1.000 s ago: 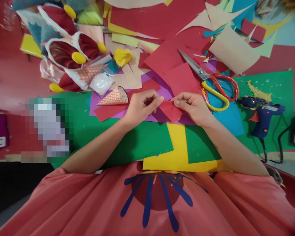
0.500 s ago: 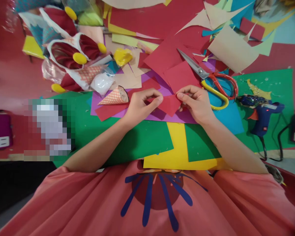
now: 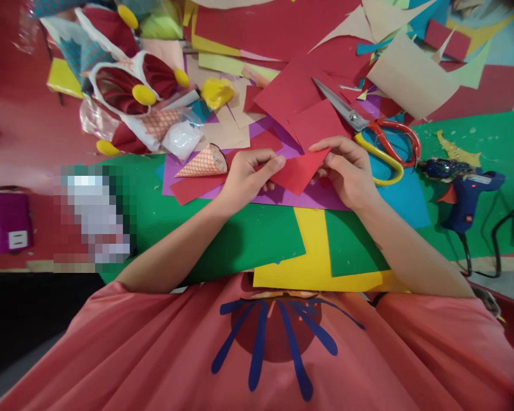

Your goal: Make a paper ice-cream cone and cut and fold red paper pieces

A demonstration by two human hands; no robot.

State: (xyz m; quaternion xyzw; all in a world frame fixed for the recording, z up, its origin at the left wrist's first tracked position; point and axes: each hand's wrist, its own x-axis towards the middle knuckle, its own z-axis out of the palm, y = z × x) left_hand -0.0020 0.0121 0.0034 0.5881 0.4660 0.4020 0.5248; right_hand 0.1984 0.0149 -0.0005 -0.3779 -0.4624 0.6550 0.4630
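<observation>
A small piece of red paper (image 3: 300, 172) is stretched between my two hands, above purple and red sheets. My left hand (image 3: 249, 178) pinches its left end between thumb and fingers. At its right corner my right hand (image 3: 350, 171) pinches it, with the other fingers curled behind. A checkered paper cone (image 3: 203, 162) lies just left of my left hand. Scissors (image 3: 358, 121) with one red and one yellow handle lie behind my right hand, blades pointing up and left.
A blue glue gun (image 3: 466, 197) lies at the right on a green sheet (image 3: 501, 148). Red fan shapes with yellow discs (image 3: 144, 95) sit at the back left. Paper scraps and a cream sheet (image 3: 412, 74) are spread behind.
The view has shifted slightly. My right hand has turned and regripped the red paper, whose right corner now points up and shows more between the hands.
</observation>
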